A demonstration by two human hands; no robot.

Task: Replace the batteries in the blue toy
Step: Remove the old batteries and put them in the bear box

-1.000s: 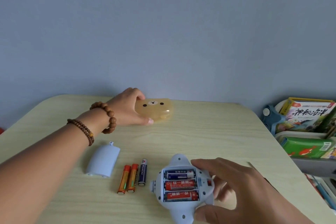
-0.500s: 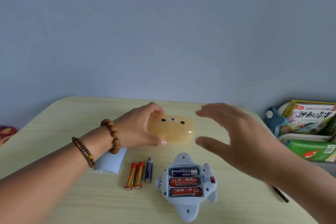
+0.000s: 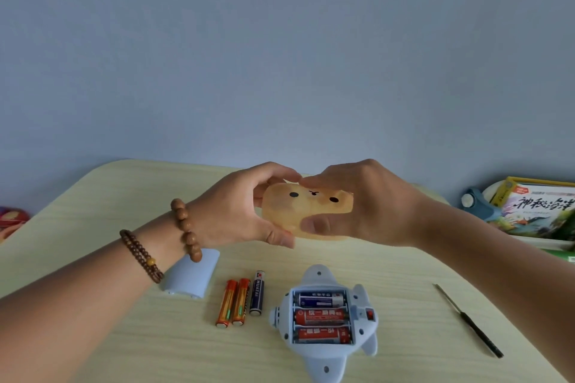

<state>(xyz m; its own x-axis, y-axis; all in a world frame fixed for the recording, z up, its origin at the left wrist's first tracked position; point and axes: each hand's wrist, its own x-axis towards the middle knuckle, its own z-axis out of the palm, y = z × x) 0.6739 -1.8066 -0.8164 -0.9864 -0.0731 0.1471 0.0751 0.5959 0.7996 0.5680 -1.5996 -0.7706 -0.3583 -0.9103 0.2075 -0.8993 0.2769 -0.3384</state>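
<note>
Right hand (image 3: 373, 205) now joins left hand (image 3: 236, 211) gripping orange case (image 3: 298, 211) above table (image 3: 93, 196).

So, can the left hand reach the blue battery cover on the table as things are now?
Probably not at once: the left hand grips the orange case together with the right hand. The battery cover lies just under the left wrist, unobstructed.

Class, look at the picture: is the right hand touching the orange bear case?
Touching. The head view shows the right hand wrapped around the orange bear case, its thumb pressed flat on the front.
</note>
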